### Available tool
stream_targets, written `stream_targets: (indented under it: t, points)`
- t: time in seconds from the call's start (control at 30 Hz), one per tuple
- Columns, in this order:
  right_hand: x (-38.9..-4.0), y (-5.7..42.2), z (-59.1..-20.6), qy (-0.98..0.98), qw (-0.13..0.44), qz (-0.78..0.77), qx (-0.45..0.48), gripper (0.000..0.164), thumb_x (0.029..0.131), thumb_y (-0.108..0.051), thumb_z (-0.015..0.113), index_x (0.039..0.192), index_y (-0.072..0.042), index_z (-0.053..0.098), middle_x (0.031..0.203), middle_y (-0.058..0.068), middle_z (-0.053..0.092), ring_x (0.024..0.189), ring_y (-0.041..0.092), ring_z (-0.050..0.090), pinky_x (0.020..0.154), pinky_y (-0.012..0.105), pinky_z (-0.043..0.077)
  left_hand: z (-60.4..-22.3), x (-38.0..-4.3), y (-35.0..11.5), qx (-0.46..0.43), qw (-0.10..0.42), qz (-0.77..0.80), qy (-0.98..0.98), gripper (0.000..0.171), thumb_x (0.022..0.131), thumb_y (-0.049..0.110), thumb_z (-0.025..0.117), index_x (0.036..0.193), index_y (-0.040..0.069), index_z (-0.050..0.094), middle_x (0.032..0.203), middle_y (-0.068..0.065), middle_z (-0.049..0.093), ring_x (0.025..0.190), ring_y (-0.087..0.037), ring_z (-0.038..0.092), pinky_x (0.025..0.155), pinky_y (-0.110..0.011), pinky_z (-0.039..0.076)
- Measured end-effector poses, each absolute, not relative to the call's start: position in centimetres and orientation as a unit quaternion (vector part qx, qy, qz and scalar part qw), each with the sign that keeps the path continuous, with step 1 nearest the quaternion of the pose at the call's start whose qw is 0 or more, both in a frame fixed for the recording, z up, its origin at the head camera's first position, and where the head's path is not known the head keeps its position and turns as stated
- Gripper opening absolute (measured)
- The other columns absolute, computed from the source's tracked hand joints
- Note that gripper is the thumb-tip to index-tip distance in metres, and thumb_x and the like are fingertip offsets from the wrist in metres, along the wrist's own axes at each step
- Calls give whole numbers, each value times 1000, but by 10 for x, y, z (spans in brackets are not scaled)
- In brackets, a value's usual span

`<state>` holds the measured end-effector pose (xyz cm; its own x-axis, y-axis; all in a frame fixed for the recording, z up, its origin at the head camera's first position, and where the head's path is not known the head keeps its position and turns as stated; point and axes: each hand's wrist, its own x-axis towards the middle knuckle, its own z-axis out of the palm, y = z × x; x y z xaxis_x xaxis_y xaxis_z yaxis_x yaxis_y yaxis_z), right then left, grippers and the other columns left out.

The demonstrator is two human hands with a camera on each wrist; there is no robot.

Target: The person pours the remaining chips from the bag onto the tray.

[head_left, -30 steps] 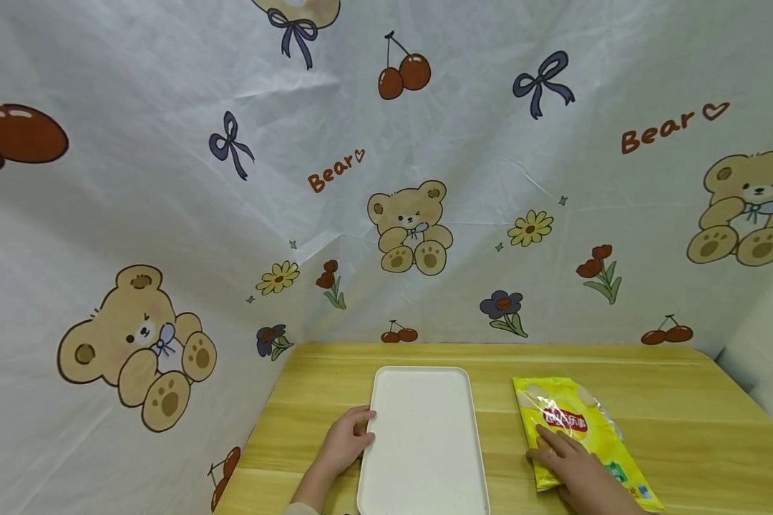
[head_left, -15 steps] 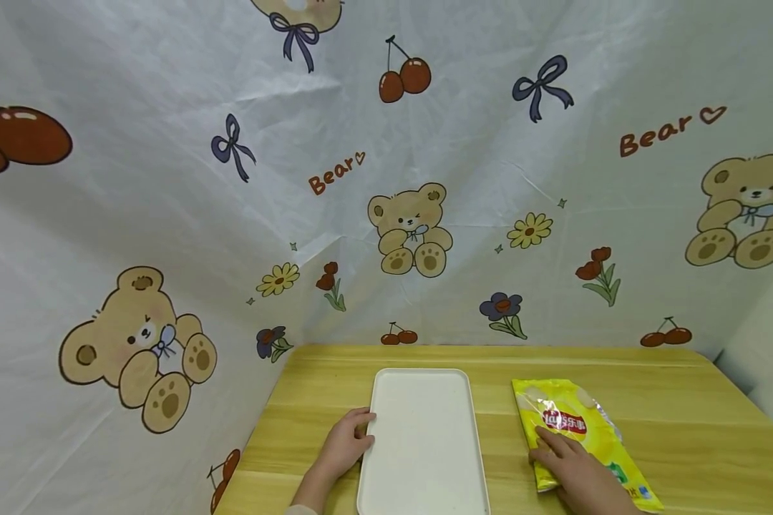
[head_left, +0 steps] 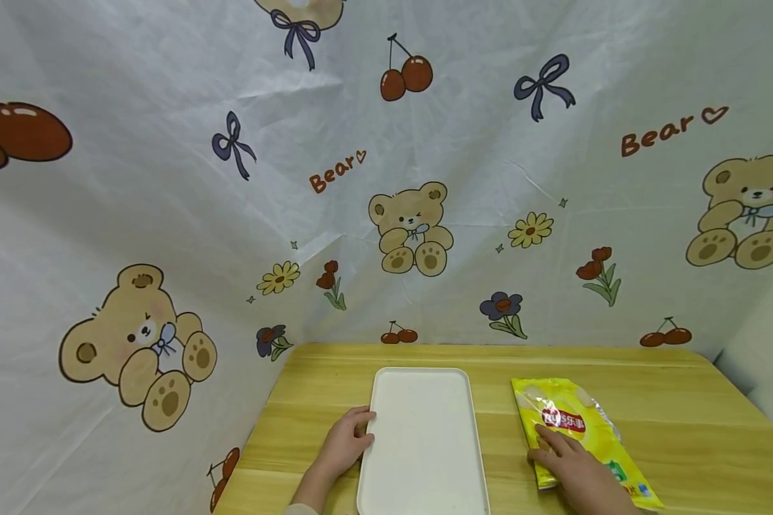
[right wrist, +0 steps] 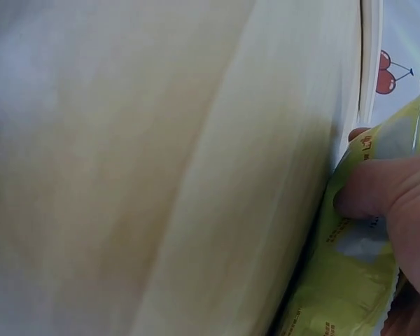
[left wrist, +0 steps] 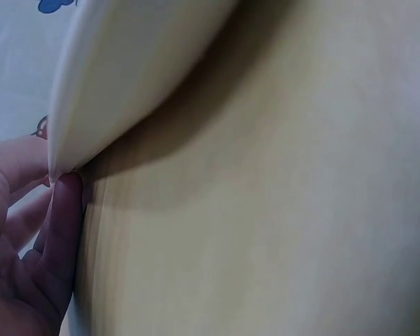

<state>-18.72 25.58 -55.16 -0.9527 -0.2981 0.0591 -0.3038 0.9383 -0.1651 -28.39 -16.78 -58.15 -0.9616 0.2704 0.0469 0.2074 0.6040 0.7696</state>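
Note:
Near the middle of the table lies a white rectangular tray (head_left: 421, 443), its long sides pointing away from me. My left hand (head_left: 344, 443) holds its left edge. In the left wrist view the thumb (left wrist: 66, 203) is at the tray's outer wall (left wrist: 126, 77), and a finger reaches the rim from the other side. To the right, a yellow bag of Lay's chips (head_left: 595, 436) lies aslant on the table. My right hand (head_left: 576, 468) grips the bag's lower left part, fingers on its front. The right wrist view shows the thumb (right wrist: 371, 185) pressing into the bag's side.
The wooden table (head_left: 496, 400) ends at a white cloth (head_left: 425, 300) printed with bears, cherries and flowers, hanging at the back and left. A strip of bare wood separates the tray from the bag.

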Motion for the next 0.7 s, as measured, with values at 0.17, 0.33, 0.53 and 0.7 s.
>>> stream_targets:
  t: [0.17, 0.33, 0.53, 0.7]
  points:
    - [-187, 254, -551, -988, 1, 85, 130, 40, 76, -36, 77, 113, -38, 65, 145, 6, 46, 125, 33, 49, 93, 56, 47, -582, -283, -168, 133, 38, 428, 893, 40, 89, 11, 63, 129, 11, 61, 141, -9, 51, 80, -7, 51, 66, -20, 45]
    - [-187, 253, -546, -991, -9, 75, 109, 38, 77, -27, 78, 109, -41, 66, 145, 6, 47, 124, 33, 50, 93, 60, 45, -581, -283, -168, 134, 37, 427, 893, 40, 90, 11, 62, 130, 12, 61, 140, -8, 51, 80, -6, 51, 67, -19, 44]
    - [-183, 255, -541, -990, -3, 81, 118, 61, 61, -63, 76, 113, -34, 66, 147, 7, 45, 128, 34, 47, 95, 61, 42, -581, -282, -168, 136, 41, 429, 892, 40, 91, 13, 62, 130, 12, 60, 140, -8, 51, 85, -9, 51, 70, -21, 44]
    - [-182, 258, -541, -990, 15, 69, 126, 88, 46, -88, 59, 114, -32, 66, 147, 8, 44, 129, 36, 45, 94, 63, 41, -581, -282, -168, 135, 43, 425, 894, 40, 91, 13, 62, 130, 12, 60, 140, -7, 51, 84, -9, 50, 70, -21, 43]
